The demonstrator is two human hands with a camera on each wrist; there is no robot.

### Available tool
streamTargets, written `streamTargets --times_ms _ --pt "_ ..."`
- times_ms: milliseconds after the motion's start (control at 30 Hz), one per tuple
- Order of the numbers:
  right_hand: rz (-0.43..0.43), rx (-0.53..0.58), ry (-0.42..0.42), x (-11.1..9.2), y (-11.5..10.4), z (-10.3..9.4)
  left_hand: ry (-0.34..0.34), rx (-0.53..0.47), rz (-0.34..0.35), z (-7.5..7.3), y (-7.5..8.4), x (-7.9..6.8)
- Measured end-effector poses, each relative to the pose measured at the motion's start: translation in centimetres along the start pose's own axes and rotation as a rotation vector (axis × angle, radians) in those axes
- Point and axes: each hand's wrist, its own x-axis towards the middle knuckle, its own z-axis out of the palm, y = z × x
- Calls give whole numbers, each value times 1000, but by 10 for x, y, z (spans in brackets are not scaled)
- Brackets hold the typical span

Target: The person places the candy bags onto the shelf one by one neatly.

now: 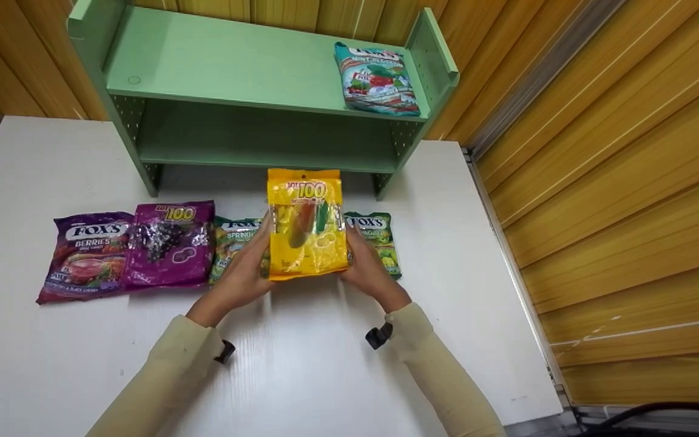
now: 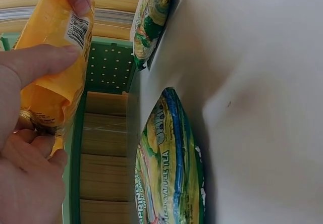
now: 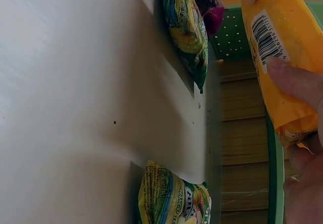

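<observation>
We are holding a yellow candy bag (image 1: pixel 307 223) upright above the white table (image 1: pixel 34 158), in front of the green shelf unit (image 1: pixel 204 67). Our left hand (image 1: pixel 245 268) is gripping its left edge, thumb pressing on the back near the barcode in the left wrist view, fingers curling round the front. Our right hand (image 1: pixel 369 267) is gripping the right edge the same way, its thumb (image 3: pixel 295 80) lying just under the barcode. Through the bag's clear window we are seeing yellow, orange and green sweets. Two green Fox's Spring Tea bags are lying flat on the table just behind the held bag, one to its left (image 1: pixel 233 246) and one to its right (image 1: pixel 378 240); both are partly hidden by our hands. Further left, a magenta candy bag (image 1: pixel 170 243) is lying flat, its window showing dark sweets, and it is overlapping the edge of a purple Fox's Berries bag (image 1: pixel 85 255). On the shelf unit's top board, at the right end, a teal Fox's bag (image 1: pixel 377 79) is lying flat. The lower shelf compartment is standing in shadow; we cannot tell its contents.
</observation>
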Motion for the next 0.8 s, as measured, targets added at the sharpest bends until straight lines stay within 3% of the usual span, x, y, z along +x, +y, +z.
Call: streamTargets --times_ms 433,800 --pt "-26 -35 18 2 -11 -6 4 3 -1 -10 9 -1" --pt "-57 -46 35 2 -22 -13 33 -16 67 -17 16 2"
